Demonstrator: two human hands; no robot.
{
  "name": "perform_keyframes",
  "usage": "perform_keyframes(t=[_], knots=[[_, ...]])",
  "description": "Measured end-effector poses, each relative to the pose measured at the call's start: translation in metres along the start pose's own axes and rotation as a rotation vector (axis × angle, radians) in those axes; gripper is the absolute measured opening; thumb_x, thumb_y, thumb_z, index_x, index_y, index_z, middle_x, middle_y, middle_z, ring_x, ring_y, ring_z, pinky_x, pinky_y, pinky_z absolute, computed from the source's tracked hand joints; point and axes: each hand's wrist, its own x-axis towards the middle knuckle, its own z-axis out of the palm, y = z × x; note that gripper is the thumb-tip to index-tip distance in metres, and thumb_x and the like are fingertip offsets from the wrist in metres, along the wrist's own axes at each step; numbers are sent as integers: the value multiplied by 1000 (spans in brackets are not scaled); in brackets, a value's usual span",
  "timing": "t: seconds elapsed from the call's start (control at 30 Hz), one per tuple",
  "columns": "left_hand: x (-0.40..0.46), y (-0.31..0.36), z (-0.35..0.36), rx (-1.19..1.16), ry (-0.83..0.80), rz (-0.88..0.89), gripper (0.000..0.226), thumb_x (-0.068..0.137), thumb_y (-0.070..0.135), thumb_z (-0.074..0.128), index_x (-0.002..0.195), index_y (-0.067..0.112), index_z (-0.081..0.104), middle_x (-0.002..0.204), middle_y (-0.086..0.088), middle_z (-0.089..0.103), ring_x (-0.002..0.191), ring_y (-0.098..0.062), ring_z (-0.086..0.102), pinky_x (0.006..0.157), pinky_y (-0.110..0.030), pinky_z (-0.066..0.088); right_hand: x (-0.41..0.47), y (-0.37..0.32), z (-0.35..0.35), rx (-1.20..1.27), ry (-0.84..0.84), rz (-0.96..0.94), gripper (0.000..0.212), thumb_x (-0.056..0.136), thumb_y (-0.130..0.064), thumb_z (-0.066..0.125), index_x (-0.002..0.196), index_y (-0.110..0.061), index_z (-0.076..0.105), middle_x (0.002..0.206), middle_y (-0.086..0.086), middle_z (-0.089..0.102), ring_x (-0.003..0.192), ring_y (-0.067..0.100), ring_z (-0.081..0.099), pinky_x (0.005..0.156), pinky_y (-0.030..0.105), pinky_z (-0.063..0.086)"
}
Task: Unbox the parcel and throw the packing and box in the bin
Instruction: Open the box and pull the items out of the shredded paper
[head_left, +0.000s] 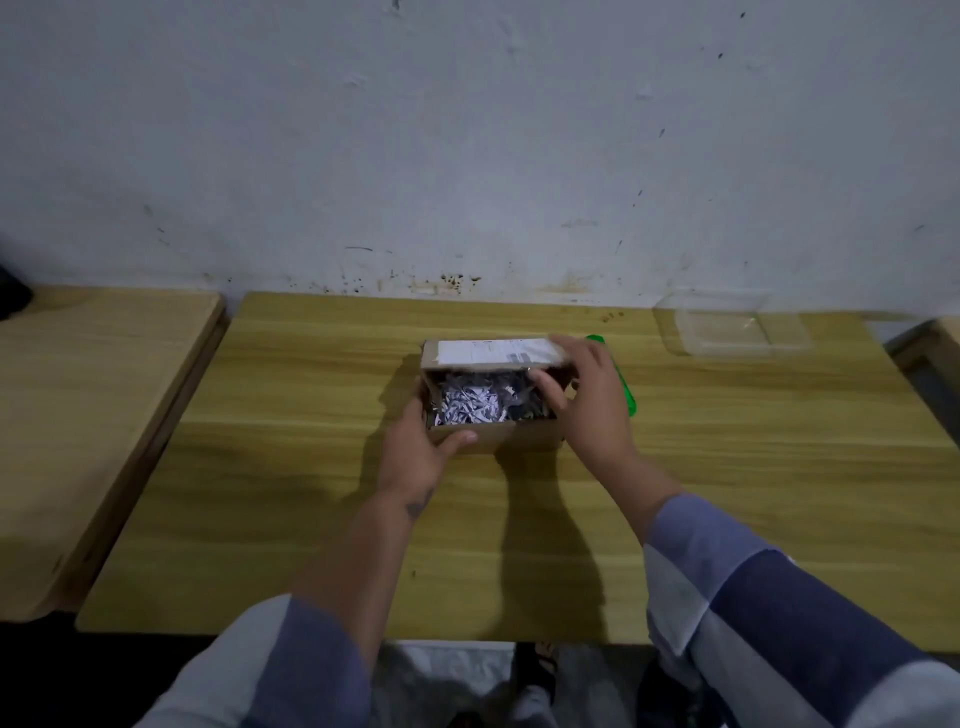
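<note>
A small brown cardboard box (493, 436) sits in the middle of the wooden table (311, 467). Its lid (488, 353), with a white label on it, is lifted and tilted back. Shredded white paper packing (472, 405) fills the inside. My left hand (421, 447) grips the box's front left corner, thumb on the front wall. My right hand (587, 400) holds the right end of the lid, fingers over its edge and thumb reaching into the opening. Whatever lies under the packing is hidden.
A green object (626, 395) lies right of the box, mostly behind my right hand. A clear plastic container (737, 332) stands at the back right by the wall. A second wooden table (93, 415) adjoins on the left.
</note>
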Motion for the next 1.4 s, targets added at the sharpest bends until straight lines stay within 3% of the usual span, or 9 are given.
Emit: perform_keyframes(t=[0.13, 0.27, 0.37, 0.5, 0.63, 0.83, 1.07, 1.3, 1.4], knots=[[1, -3, -3, -3, -18, 21, 78, 72, 31, 81, 138, 21, 42, 121, 8, 62, 104, -5, 53, 86, -22, 42, 26, -18, 2, 239, 118, 146, 48, 83, -33, 69, 119, -22, 40, 114, -1, 55, 94, 25, 63, 78, 45, 54], [5, 0, -10, 34, -61, 21, 77, 77, 62, 63, 140, 25, 37, 134, 6, 56, 119, -14, 55, 101, -40, 46, 46, -31, 4, 274, 156, 120, 34, 88, -23, 61, 112, -20, 38, 103, 2, 60, 82, 22, 63, 68, 40, 52], [17, 8, -15, 119, -2, 9, 74, 87, 61, 51, 145, 21, 29, 141, 1, 49, 126, -21, 50, 102, -41, 45, 59, -34, 6, 270, 158, 169, 30, 87, -15, 49, 115, -24, 42, 98, 2, 61, 77, 25, 62, 68, 46, 53], [36, 24, -14, 131, 60, -11, 54, 96, 40, 48, 144, 19, 31, 121, -1, 64, 78, 2, 57, 62, -18, 45, 69, -29, 5, 151, 168, 122, 49, 91, -8, 42, 137, -23, 43, 125, 6, 51, 91, 20, 55, 82, 33, 48], [49, 43, -12, 346, 123, 17, 46, 99, 46, 35, 138, 21, 35, 89, 3, 65, 62, -9, 57, 46, -26, 41, 67, -21, 2, 66, 94, 70, 74, 88, 5, 43, 150, -29, 21, 120, 10, 47, 83, 21, 52, 71, 26, 40], [72, 59, -20, 496, 253, -36, 37, 101, 40, 31, 103, 10, 54, 77, -1, 57, 59, -13, 51, 44, -24, 29, 82, -3, -2, 171, 185, 119, 61, 90, 2, 50, 141, -27, 31, 62, -3, 50, 51, 15, 48, 48, 29, 35], [112, 64, -21, 342, 384, -58, 56, 97, 26, 51, 145, 28, 22, 81, 1, 59, 55, -7, 47, 42, -24, 33, 109, 7, 9, 215, 86, 248, 80, 87, 2, 55, 148, -33, 16, 81, 3, 58, 69, 25, 60, 63, 39, 52], [123, 55, -16, 404, 339, -23, 76, 93, 23, 57, 150, 29, 8, 121, -10, 60, 98, -28, 59, 74, -40, 48, 112, 22, 20, 292, 52, 415, 74, 84, -2, 65, 145, -24, 28, 127, 14, 57, 112, 32, 60, 89, 49, 55], [115, 53, -15, 476, 391, 68, 92, 87, 25, 65, 152, 19, -1, 152, -11, 30, 138, -30, 31, 109, -47, 35, 109, 21, 13, 16, 44, 349, 81, 83, -16, 69, 149, -21, 22, 143, 12, 40, 128, 31, 44, 102, 44, 44]])
